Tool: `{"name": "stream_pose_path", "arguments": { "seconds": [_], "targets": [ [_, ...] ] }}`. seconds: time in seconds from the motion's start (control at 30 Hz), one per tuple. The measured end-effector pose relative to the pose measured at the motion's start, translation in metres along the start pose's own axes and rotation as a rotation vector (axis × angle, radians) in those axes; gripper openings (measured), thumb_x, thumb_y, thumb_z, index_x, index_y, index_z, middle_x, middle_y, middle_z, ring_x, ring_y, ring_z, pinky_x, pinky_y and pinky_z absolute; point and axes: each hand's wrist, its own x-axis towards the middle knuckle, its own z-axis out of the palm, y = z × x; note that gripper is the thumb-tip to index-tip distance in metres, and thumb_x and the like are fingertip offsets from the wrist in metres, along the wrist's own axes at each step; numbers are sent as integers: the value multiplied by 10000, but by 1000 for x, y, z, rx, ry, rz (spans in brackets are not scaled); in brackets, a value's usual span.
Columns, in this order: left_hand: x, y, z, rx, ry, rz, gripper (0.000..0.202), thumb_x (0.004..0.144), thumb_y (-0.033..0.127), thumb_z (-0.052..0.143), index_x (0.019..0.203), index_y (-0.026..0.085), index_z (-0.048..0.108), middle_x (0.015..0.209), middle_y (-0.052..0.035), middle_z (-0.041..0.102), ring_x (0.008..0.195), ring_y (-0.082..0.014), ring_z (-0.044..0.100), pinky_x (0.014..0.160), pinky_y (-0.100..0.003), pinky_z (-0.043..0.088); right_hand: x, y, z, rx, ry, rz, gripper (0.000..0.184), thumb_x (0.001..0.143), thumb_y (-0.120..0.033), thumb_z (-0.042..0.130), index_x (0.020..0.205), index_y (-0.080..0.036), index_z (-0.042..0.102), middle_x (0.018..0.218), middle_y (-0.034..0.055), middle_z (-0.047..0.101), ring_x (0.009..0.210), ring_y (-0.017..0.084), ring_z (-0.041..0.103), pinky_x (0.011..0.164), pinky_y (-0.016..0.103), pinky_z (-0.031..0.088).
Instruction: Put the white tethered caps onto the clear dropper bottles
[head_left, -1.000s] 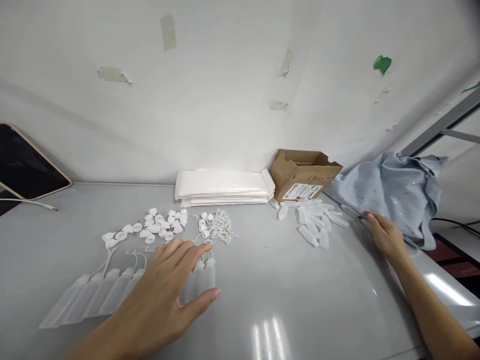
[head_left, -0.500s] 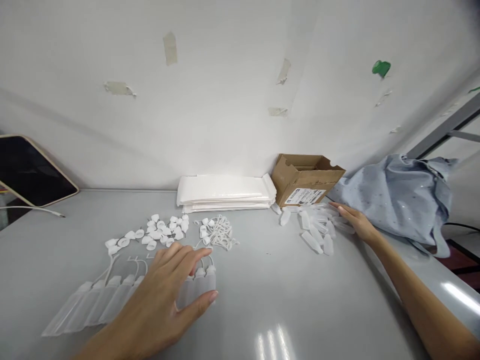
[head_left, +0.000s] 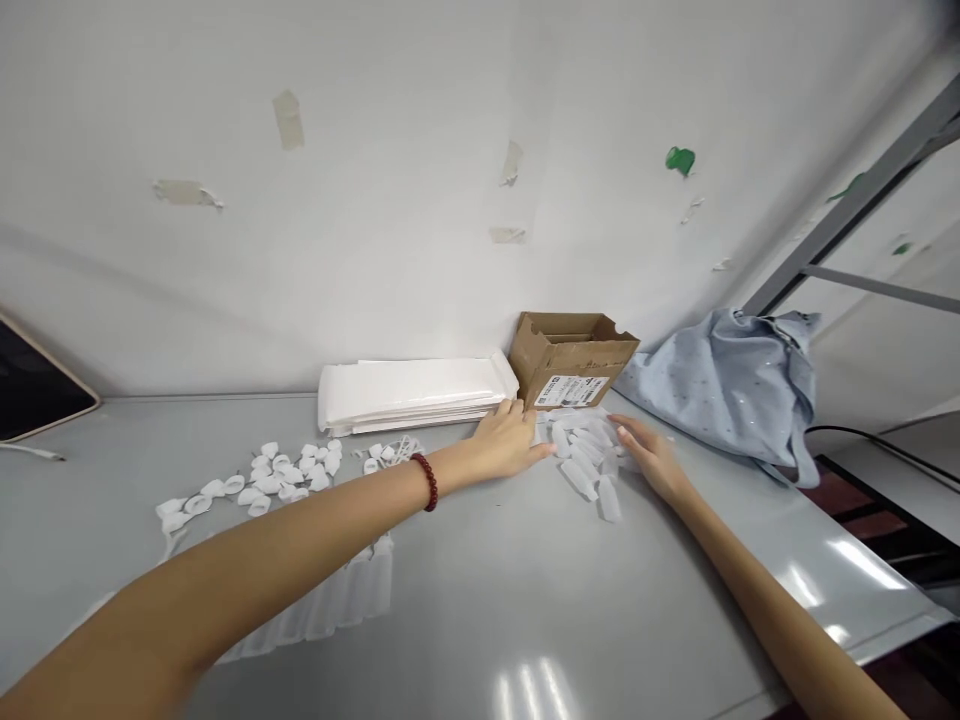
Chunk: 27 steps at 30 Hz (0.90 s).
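Several small clear plastic bottles point(head_left: 587, 458) lie in a loose pile on the grey table point(head_left: 525, 600), just in front of a brown cardboard box point(head_left: 570, 358). My left hand point(head_left: 508, 443) reaches across to the pile's left side, fingers stretched out flat, a red bead bracelet on its wrist. My right hand point(head_left: 649, 456) rests at the pile's right side, fingers spread over the bottles. Both hands flank the pile and neither grips anything that I can see. A row of capped bottles point(head_left: 337, 600) lies under my left forearm, partly hidden.
A stack of white flat packs point(head_left: 409, 393) lies against the wall. White caps point(head_left: 277, 478) and white loops point(head_left: 390, 452) are scattered at the left. A light blue cloth point(head_left: 727, 385) sits at the right, a dark tablet point(head_left: 30, 385) at the far left.
My left hand left the row of capped bottles and reached right to the loose bottle pile. My right hand slid left from the cloth onto the pile. The view turned right.
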Motion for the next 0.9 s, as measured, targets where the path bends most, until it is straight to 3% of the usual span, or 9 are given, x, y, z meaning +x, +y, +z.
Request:
{"name": "stream_pose_path", "arguments": {
  "seconds": [0.1, 0.2, 0.33, 0.43, 0.57, 0.77, 0.9],
  "targets": [
    [9, 13, 15, 35, 20, -29, 342, 921, 340, 560, 1208, 155, 541, 1234, -103, 558, 1075, -255, 573, 903, -482, 477, -8, -9, 7, -47, 41, 45, 291, 924, -291, 562, 1191, -174, 564, 1207, 84, 593, 993, 217, 621, 826, 419, 534],
    [4, 21, 18, 53, 22, -35, 338, 920, 351, 559, 1192, 151, 551, 1224, -102, 565, 1079, -256, 571, 911, -484, 470, -21, -20, 17, -76, 82, 119, 300, 924, -302, 559, 1197, -179, 562, 1232, 91, 582, 1030, 229, 607, 857, 442, 518],
    [-8, 24, 16, 52, 14, -31, 372, 921, 422, 531, 1165, 143, 561, 1210, -105, 569, 1117, -266, 544, 942, -494, 430, -37, -40, 31, -56, 88, 196, 504, 894, -564, 446, 1222, -207, 583, 1347, 148, 504, 1274, 395, 397, 1018, 634, 321],
    [-20, 22, 15, 42, 3, -28, 486, 933, 508, 441, 1108, 75, 576, 1118, -165, 597, 1124, -303, 516, 914, -452, 438, -46, -56, 38, -12, 68, 226, 633, 869, -655, 357, 1286, -215, 542, 1399, 153, 449, 1325, 423, 316, 1051, 652, 254],
    [-31, 17, 13, 42, 27, -43, 483, 952, 486, 395, 1084, 55, 568, 1089, -185, 591, 1090, -305, 526, 863, -422, 466, -60, -72, 38, 57, -9, 210, 727, 822, -678, 423, 1398, -236, 401, 1490, 137, 320, 1380, 392, 248, 1084, 605, 253],
    [-32, -3, 4, 84, 59, -61, 306, 923, 328, 558, 1172, 150, 555, 1181, -92, 581, 1023, -235, 595, 858, -445, 506, -104, -80, 25, 76, -187, 117, 1231, 575, -680, 707, 1509, -255, 29, 1586, 131, -43, 1434, 406, 45, 1086, 610, 253],
    [-37, -30, -8, 115, 16, -97, 296, 924, 301, 564, 1176, 148, 555, 1169, -92, 589, 988, -223, 611, 828, -425, 527, -115, -88, 26, 68, -277, 97, 1289, 575, -634, 745, 1494, -307, -97, 1579, 112, -145, 1436, 405, -28, 1081, 649, 222]
  ]
}}
